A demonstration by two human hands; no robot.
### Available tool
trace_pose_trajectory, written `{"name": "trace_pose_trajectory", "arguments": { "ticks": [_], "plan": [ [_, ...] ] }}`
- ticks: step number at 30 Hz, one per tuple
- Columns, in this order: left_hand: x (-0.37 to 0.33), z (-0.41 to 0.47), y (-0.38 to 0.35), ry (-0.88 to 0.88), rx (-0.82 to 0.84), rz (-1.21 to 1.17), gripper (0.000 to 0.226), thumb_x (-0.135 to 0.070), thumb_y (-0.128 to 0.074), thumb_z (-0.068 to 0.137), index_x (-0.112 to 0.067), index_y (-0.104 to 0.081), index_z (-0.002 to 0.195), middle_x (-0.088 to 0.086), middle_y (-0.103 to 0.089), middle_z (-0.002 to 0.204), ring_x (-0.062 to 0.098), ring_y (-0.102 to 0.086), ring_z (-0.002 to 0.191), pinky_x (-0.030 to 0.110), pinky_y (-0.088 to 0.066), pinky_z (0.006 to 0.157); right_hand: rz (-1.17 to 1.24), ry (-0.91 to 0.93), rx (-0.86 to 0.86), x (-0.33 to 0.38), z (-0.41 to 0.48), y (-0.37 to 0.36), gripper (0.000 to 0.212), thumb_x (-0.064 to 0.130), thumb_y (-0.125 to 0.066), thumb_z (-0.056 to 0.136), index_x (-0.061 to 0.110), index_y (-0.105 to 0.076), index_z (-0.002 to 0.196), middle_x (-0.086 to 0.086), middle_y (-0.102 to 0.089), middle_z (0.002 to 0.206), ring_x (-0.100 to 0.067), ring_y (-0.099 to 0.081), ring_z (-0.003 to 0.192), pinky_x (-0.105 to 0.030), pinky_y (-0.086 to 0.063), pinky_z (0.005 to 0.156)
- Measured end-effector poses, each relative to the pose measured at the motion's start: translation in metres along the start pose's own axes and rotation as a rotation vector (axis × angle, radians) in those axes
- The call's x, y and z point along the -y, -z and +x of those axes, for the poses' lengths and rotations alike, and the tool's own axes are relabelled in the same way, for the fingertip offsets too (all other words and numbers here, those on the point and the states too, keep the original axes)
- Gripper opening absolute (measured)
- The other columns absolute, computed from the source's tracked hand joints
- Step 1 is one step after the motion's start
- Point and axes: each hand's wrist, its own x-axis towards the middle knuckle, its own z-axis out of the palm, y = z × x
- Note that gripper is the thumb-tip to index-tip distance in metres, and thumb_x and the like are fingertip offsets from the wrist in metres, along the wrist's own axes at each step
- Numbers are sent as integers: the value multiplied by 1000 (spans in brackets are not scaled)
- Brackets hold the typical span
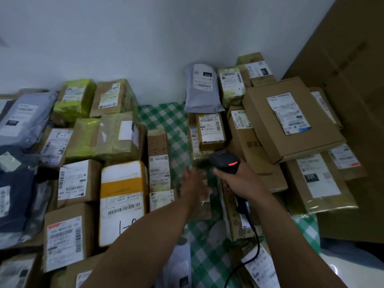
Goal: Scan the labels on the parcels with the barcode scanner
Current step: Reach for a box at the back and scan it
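My right hand (pixel 241 179) grips the handle of a black barcode scanner (pixel 225 161) whose red light glows; its head points toward a small brown box with a white label (pixel 211 129). My left hand (pixel 194 183), blurred, reaches forward with fingers spread flat over a small parcel (pixel 204 206) on the green checked cloth (pixel 166 117). Labelled parcels lie on both sides: a narrow brown box (pixel 159 161) to the left of my left hand, a flat brown box (pixel 291 119) to the right.
Cardboard boxes, yellow-taped parcels (pixel 75 98) and grey mailer bags (pixel 202 88) crowd the surface against a white wall. A large cardboard sheet (pixel 349 59) leans at the right. The scanner's black cable (pixel 252 235) runs down past my right forearm.
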Motion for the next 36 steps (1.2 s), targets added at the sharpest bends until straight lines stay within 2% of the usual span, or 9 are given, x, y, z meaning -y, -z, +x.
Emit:
{"name": "trace_pose_trajectory", "arguments": {
  "ticks": [4, 7, 11, 18, 22, 24, 26, 30, 36],
  "plan": [
    [-3, -35, 30, -145, -69, -215, 91, -55, -85, 69, -25, -44, 144, -2, -44, 145, 24, -54, 125, 36, -49, 99, 60, 27, -21, 4, -5, 3, 47, 56, -78, 76, 34, -70, 117, 8, -72, 93, -17, -68, 91, -43, -59, 87],
    [5, -71, 68, -224, -152, -442, 80, -40, -86, 74, -31, -46, 143, -14, -44, 130, 8, -50, 117, 25, -48, 94, 115, 49, -43, 13, -13, 8, 39, 43, -77, 90, 32, -67, 126, 7, -73, 106, -19, -68, 102, -37, -55, 88],
    [18, -97, 108, -241, -206, -854, 87, -34, -84, 83, -45, -35, 155, -15, -53, 145, 11, -59, 126, 38, -59, 95, 229, 123, -35, 32, -29, 5, 37, 45, -78, 89, 37, -65, 123, 16, -71, 108, -4, -65, 98, -27, -51, 78],
    [4, -117, 115, -486, -343, -1332, 48, -18, -73, 90, -33, -60, 133, -3, -67, 136, 18, -69, 118, 46, -59, 94, 665, 76, 244, 62, -54, -10, 43, 34, -78, 87, 21, -72, 127, -8, -77, 118, -27, -74, 110, -50, -56, 98],
    [1, -127, 119, -441, -404, -1211, 29, -15, -59, 104, -35, -70, 123, -2, -74, 123, 9, -70, 111, 34, -58, 94, 652, 125, 141, 71, -51, -13, 46, 17, -88, 73, 16, -75, 117, -7, -79, 112, -22, -76, 102, -40, -61, 87],
    [6, -131, 118, -435, -489, -989, 37, -24, -62, 103, -35, -62, 138, -6, -70, 130, -4, -67, 109, 16, -55, 88, 599, 175, 39, 72, -49, -14, 48, 9, -92, 69, 19, -74, 112, 1, -81, 102, -11, -77, 90, -24, -61, 70],
    [11, -133, 109, -421, -418, -931, 59, -39, -74, 94, -39, -51, 149, -12, -64, 137, -2, -64, 116, 22, -57, 94, 547, 206, -24, 69, -46, -17, 49, 8, -94, 68, 26, -72, 108, 9, -80, 94, -1, -75, 82, -17, -59, 63],
    [21, -134, 93, -317, -390, -935, 101, -55, -96, 56, -48, -40, 140, -21, -53, 143, 8, -56, 130, 40, -55, 102, 515, 209, -40, 62, -39, -28, 65, 16, -98, 64, 23, -72, 124, 4, -79, 110, -14, -75, 102, -43, -60, 94],
    [24, -138, 124, -296, -497, -1020, 69, -22, -91, 76, -35, -57, 134, -16, -67, 125, -1, -69, 100, 21, -60, 73, 431, 260, -109, 68, -40, -31, 56, 27, -89, 81, 25, -66, 132, 9, -74, 116, -8, -69, 107, -29, -57, 89]
  ]
}}
